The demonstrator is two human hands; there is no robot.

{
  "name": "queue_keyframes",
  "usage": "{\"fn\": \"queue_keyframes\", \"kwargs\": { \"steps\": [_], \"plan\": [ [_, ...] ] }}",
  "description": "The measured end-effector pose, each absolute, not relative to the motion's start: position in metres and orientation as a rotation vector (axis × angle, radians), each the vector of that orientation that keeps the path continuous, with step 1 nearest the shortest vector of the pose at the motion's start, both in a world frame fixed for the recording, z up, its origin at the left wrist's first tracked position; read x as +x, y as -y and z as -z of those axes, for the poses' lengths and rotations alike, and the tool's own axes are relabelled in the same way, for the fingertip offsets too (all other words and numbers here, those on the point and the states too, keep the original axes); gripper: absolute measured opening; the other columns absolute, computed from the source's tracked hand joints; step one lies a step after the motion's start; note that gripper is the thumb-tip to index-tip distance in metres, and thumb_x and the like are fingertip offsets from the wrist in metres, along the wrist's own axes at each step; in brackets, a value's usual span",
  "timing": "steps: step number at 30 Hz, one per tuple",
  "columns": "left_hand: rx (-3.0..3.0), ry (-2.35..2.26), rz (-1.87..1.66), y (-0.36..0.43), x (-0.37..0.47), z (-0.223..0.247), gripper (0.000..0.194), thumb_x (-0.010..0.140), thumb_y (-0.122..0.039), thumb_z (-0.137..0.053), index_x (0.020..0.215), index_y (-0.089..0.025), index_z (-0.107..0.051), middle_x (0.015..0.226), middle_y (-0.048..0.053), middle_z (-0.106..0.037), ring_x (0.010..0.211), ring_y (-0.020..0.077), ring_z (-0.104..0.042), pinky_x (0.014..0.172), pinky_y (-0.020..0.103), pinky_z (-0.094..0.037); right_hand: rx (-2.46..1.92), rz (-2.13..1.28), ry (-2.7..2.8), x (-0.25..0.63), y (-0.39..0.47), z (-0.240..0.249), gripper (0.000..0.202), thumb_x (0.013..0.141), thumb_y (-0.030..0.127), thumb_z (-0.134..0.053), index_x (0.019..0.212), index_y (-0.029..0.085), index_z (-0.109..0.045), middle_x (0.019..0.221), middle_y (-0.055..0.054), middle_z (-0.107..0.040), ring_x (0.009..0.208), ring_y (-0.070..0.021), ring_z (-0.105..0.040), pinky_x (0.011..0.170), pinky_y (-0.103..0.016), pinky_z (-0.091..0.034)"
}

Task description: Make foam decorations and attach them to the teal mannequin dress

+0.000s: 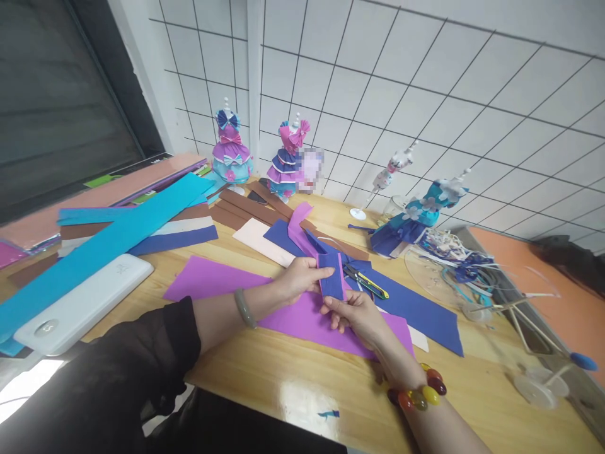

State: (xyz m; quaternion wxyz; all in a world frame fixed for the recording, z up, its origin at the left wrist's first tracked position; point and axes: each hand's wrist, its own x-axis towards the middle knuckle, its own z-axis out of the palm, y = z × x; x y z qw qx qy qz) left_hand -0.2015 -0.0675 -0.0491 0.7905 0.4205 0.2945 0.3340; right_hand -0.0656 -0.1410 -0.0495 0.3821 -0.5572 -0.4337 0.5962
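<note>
Between my two hands is a small folded piece of dark blue crepe paper (331, 277) with a pink-purple edge. My left hand (302, 279) pinches its left side, thumb on top. At its lower right corner, my right hand (352, 315) grips it between thumb and fingers. Under both hands lies a wide purple paper strip (293, 325). Just right of the folded piece rest scissors (354, 275) and a yellow cutter knife (373, 285), on a long dark blue paper strip (425, 309). A curled purple strip (300, 230) lies behind my left hand.
A white power bank (89, 302) and turquoise paper strips (118, 243) lie at left. Brown strips (250, 208) are behind. Small dress forms in paper dresses (231, 154) stand along the tiled wall. At right are a plate of scraps (425, 271) and a blue scrap (329, 414) nearer me.
</note>
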Motion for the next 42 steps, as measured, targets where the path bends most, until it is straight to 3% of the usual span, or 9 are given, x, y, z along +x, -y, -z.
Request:
{"fn": "queue_keyframes", "kwargs": {
  "steps": [12, 29, 33, 39, 42],
  "plan": [
    [0.933, -0.631, -0.672, 0.067, -0.206, 0.047, 0.033, 0.061, -0.036, -0.07, 0.076, -0.009, -0.06, 0.068, 0.006, -0.065, 0.06, 0.0132, -0.061, 0.065, 0.028, -0.047, -1.45, -1.542, 1.156, -0.07, 0.141, 0.05, 0.034, 0.063, 0.045, -0.069, 0.063, 0.011, -0.063, 0.04, 0.0, -0.057, 0.032, -0.0065, -0.049, 0.033, -0.015, -0.036],
    [0.874, -0.681, -0.7, 0.062, -0.203, 0.053, 0.033, 0.059, -0.033, -0.071, 0.081, -0.01, -0.062, 0.077, 0.008, -0.066, 0.065, 0.0149, -0.063, 0.064, 0.028, -0.049, -1.456, -1.527, 1.194, -0.069, 0.142, 0.052, 0.034, 0.067, 0.047, -0.065, 0.063, 0.013, -0.06, 0.041, 0.0, -0.056, 0.033, -0.007, -0.049, 0.034, -0.017, -0.036],
    [0.862, -0.66, -0.707, 0.059, -0.205, 0.05, 0.035, 0.059, -0.034, -0.071, 0.082, -0.009, -0.061, 0.074, 0.009, -0.066, 0.062, 0.0167, -0.063, 0.061, 0.031, -0.05, -1.432, -1.447, 1.184, -0.064, 0.14, 0.053, 0.035, 0.064, 0.043, -0.069, 0.082, 0.016, -0.055, 0.058, 0.001, -0.059, 0.04, -0.0095, -0.054, 0.034, -0.018, -0.038],
    [0.852, -0.68, -0.697, 0.057, -0.209, 0.044, 0.04, 0.057, -0.034, -0.072, 0.086, -0.008, -0.061, 0.075, 0.009, -0.065, 0.063, 0.0177, -0.063, 0.06, 0.032, -0.05, -1.329, -1.297, 1.231, -0.054, 0.136, 0.049, 0.072, 0.064, 0.037, -0.07, 0.124, 0.024, -0.033, 0.083, -0.002, -0.058, 0.056, -0.0127, -0.057, 0.045, -0.024, -0.046],
    [0.863, -0.672, -0.674, 0.055, -0.208, 0.046, 0.039, 0.058, -0.033, -0.072, 0.087, -0.009, -0.061, 0.074, 0.008, -0.065, 0.061, 0.0159, -0.062, 0.06, 0.031, -0.05, -1.302, -1.221, 1.348, -0.053, 0.138, 0.045, 0.078, 0.066, 0.034, -0.069, 0.131, 0.028, -0.025, 0.098, -0.005, -0.056, 0.064, -0.0124, -0.057, 0.056, -0.027, -0.048]
  ]
}}
